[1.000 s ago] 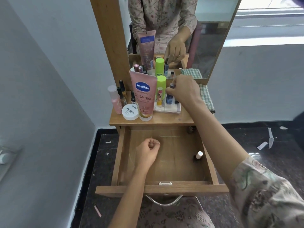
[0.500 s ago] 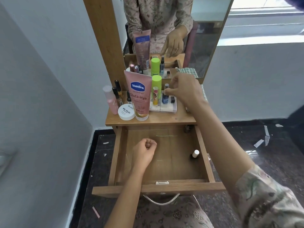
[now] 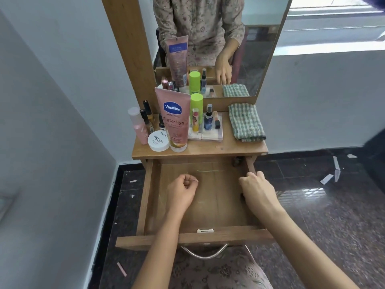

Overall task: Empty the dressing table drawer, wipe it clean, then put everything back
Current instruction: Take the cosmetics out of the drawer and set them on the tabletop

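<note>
Tabletop [image 3: 208,150]: wooden, below a mirror, set against the wall.
Left side: pink spray bottle [image 3: 137,126], small dark bottles [image 3: 146,115] behind it, white nail polish tub [image 3: 158,140] in front.
Middle: Vaseline tube [image 3: 174,122] standing on its cap, touching the tub.
Clear tray [image 3: 210,137]: holds a green-capped bottle [image 3: 196,107], yellow lip balm [image 3: 195,123] and blue bottle [image 3: 208,120].
Right side: folded checked cloth [image 3: 245,123], lying flat.
Floor [image 3: 333,215]: dark glossy tiles with scattered paper scraps [image 3: 326,178].

home bedroom corner | dressing table [image 3: 200,152] | mirror [image 3: 260,49] | cosmetics [image 3: 175,122]
</note>
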`<state>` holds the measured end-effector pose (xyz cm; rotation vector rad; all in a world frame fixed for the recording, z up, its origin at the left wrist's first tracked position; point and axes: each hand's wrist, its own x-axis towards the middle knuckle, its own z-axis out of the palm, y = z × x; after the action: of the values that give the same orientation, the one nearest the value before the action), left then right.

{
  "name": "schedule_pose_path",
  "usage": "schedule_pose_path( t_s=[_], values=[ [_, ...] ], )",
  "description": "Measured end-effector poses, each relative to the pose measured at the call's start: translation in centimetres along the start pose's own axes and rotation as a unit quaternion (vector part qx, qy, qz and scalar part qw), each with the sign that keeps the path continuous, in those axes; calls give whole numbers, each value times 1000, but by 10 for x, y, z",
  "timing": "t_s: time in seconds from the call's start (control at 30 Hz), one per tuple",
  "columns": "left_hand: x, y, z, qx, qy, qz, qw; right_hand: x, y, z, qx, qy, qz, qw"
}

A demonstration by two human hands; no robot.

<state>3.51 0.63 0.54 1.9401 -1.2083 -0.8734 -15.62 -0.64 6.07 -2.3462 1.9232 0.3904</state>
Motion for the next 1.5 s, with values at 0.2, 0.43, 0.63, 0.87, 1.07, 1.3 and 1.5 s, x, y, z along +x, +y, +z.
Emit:
schedule_pose_path(
  t_s=[0.2,0.43,0.63,0.87,1.07,1.3,1.5],
  values=[
    [-1,1,-1,2,2,6,1000,0,5,-21,141,5,13,990],
    [-1,4,-2,18,-6,-1,1000,4,8,-131,380,232,-40,895],
    [-4,3,-4,10,-1,-2,1000,105,0,-163,398,332,-26,854],
    [-3,6,-5,14,-7,-6,1000,158,-8,-151,332,231,-89,910],
    [-2,6,-4,20,-10,1,1000,161,-15,-146,330,199,-118,915],
    [-2,5,-4,25,-2,6,1000,160,-15,-145,327,189,-124,917],
    [-3,7,-4,23,-1,10,1000,98,8,-128,486,238,-1,841]
  ],
)
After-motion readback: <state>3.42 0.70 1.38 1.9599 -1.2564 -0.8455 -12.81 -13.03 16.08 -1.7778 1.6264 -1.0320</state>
